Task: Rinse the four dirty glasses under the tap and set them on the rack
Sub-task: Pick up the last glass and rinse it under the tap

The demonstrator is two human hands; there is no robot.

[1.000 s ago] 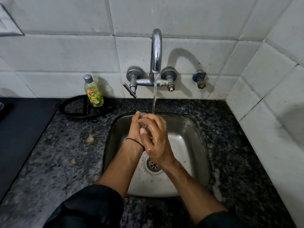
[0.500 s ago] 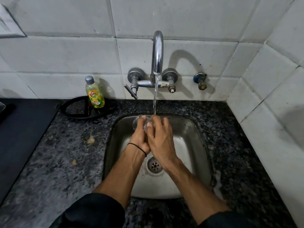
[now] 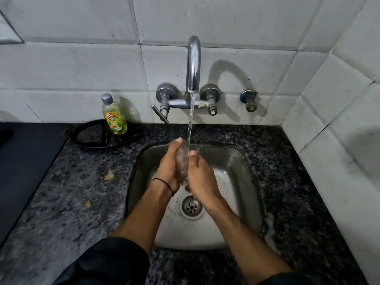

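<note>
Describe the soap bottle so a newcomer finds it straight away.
Start at the tap on the tiled wall. Left of it, a black ring lies on the counter, and the soap bottle stands at its rear edge. It is the only yellow-green thing, with a grey cap.

The person wears a black long-sleeved top. The left sleeve (image 3: 111, 262) ends in a loose, creased cuff near the elbow, and only the edge of the right sleeve (image 3: 287, 279) shows at the bottom of the view. Both forearms are bare below the cuffs. A thin black cord (image 3: 164, 183) circles the wrist of the left hand (image 3: 168, 167). The right hand (image 3: 202, 177) wears nothing.
</note>
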